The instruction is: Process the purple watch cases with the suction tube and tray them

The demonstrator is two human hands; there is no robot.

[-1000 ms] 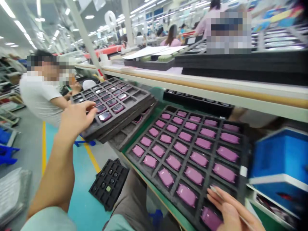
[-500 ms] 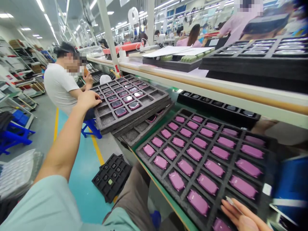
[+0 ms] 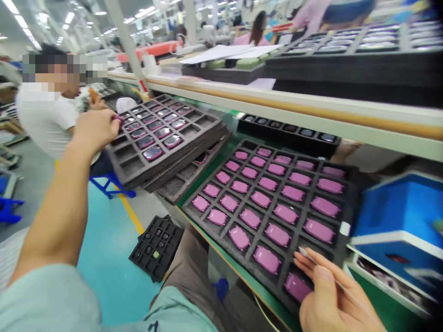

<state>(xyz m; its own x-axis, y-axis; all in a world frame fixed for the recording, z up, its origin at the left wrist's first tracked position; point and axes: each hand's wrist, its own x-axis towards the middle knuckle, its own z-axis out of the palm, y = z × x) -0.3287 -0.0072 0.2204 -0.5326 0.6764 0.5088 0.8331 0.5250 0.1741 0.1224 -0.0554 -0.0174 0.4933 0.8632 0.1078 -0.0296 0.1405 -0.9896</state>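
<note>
My left hand (image 3: 97,125) is closed at the left edge of a grey foam tray (image 3: 128,165). Between its fingertips shows a purple piece (image 3: 118,118), mostly hidden by the hand. Glossy dark-faced cases with purple rims (image 3: 152,152) lie in many of that tray's pockets. My right hand (image 3: 327,290) pinches a thin, pale stick-like tool (image 3: 341,287) over the near right corner of a second black foam tray (image 3: 221,235). Purple casings (image 3: 267,259) fill rows of pockets in this tray, one of them close by the right fingers.
More foam trays (image 3: 180,186) are stacked under the left one. A shelf edge (image 3: 277,99) runs above the bench, carrying loaded trays. A blue box (image 3: 401,216) stands at right. A co-worker (image 3: 44,110) sits at left; small black trays (image 3: 155,249) lie low beside my leg.
The view has swung right, shifting everything leftward. My left hand has lifted slightly from the tray pocket, with a purple piece now showing in its fingers. More of my right hand is visible.
</note>
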